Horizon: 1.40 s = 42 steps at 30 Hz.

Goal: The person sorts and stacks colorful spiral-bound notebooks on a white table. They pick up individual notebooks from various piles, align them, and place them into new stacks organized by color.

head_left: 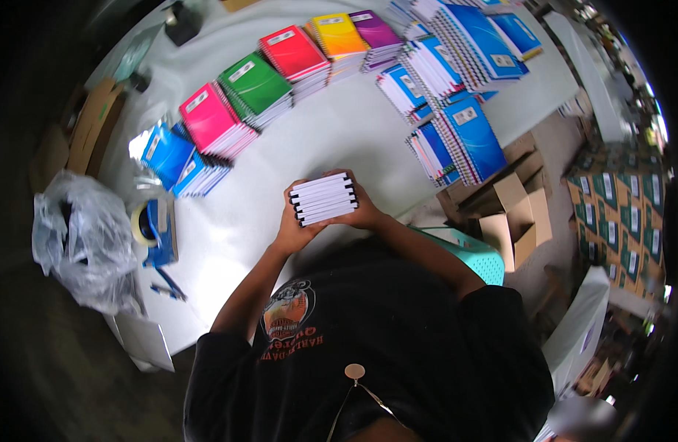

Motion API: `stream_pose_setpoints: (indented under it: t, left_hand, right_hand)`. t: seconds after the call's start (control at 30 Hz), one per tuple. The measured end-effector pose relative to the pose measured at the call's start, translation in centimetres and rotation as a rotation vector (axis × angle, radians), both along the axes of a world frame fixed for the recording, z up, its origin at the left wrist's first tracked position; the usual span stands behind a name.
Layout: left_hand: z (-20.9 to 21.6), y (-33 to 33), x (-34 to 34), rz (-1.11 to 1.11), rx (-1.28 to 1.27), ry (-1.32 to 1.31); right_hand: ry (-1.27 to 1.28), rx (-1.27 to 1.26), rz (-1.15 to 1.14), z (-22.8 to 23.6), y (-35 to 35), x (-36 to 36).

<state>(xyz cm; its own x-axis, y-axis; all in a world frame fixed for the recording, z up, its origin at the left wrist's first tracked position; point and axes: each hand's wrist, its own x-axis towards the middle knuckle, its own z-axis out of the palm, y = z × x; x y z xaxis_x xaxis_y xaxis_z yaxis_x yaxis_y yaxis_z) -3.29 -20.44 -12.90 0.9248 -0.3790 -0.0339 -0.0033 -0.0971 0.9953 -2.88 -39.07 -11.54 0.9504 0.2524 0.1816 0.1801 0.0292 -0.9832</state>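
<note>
Between my two hands is a stack of spiral notebooks [324, 199], turned so that its white page edges face up. Black spiral bindings show along both of its sides. My left hand [295, 230] wraps the stack's left side, and my right hand [365, 209] closes round its right side. Beyond them, piles of spiral notebooks curve across the table: blue [166, 155], pink [210, 118], green [255, 82], red [294, 51], yellow [339, 35] and purple [374, 31]. Taller blue notebook piles [471, 136] stand at the right.
On the left lie a clear plastic bag [85, 243], a blue tape dispenser [162, 232] and pens [169, 286]. A turquoise basket [471, 254] sits beside my right arm, near an open cardboard box [519, 217]. Stacked printed boxes [619, 214] stand farther right.
</note>
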Motion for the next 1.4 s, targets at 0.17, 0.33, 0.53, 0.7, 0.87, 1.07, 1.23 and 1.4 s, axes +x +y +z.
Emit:
stream_pose_setpoints:
  t: [0.17, 0.33, 0.53, 0.7, 0.87, 1.07, 1.23, 1.4]
  left_hand:
    - [-0.7, 0.2, 1.8, -0.182, 0.177, -0.18]
    - [11.0, -4.7, 5.6, -0.21, 0.008, -0.752]
    - [21.6, -13.9, 10.1, -0.294, 0.236, -1.409]
    - [21.3, -18.0, 9.8, -0.399, -0.365, 0.553]
    - [20.0, -21.8, 7.0, -0.197, -0.121, 0.196]
    - [18.7, -21.9, 8.1, -0.117, -0.106, 0.379]
    - [18.1, -21.8, 8.6, -0.086, -0.173, 0.425]
    - [19.6, -20.4, 9.7, 0.006, -0.057, 0.271]
  right_hand:
    - [0.228, -0.035, -0.015, 2.6, -2.2, -1.5]
    - [0.349, 0.039, -0.281, 12.4, -8.6, -4.5]
    - [0.708, 0.665, -0.369, 22.4, -12.3, -5.2]
    - [0.29, 0.633, -0.723, 21.1, -16.7, -2.5]
    - [0.326, 0.612, -0.736, 18.0, -18.0, -0.5]
    - [0.4, 0.647, -0.581, 19.0, -17.7, -0.5]
    - [0.505, 0.599, -0.538, 21.8, -18.8, -3.2]
    - [0.415, 0.477, -0.748, 20.9, -20.0, -6.5]
